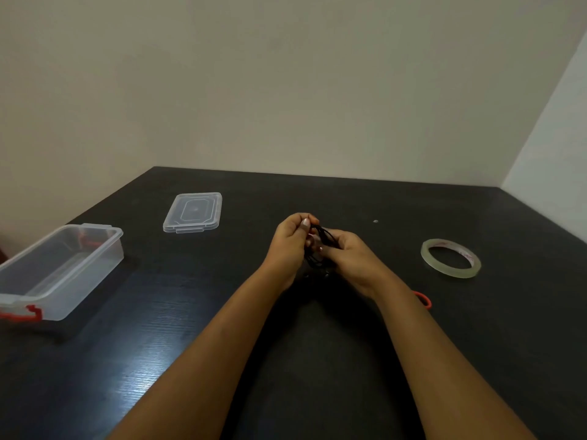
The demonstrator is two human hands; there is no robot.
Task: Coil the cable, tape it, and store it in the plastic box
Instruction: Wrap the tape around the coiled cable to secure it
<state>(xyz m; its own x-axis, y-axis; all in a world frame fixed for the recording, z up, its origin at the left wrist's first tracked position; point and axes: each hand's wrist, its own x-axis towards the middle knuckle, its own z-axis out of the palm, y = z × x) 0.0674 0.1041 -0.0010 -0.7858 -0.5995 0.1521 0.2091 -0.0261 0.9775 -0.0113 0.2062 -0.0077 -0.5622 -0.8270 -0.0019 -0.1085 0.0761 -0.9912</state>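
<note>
A thin black cable [321,246], gathered into a small bunch of loops, is held between both hands above the middle of the dark table. My left hand [290,246] pinches its upper part with thumb and fingers. My right hand [349,257] grips the loops from the right side. Much of the cable is hidden by my fingers. A clear plastic box [60,268] with red clips stands open at the left. Its clear lid [193,212] lies flat further back. A roll of clear tape [451,258] lies flat to the right of my hands.
A red object [424,299] peeks out from behind my right forearm. The dark table [190,328] meets pale walls at the back and right. A tiny speck [375,221] lies behind the hands.
</note>
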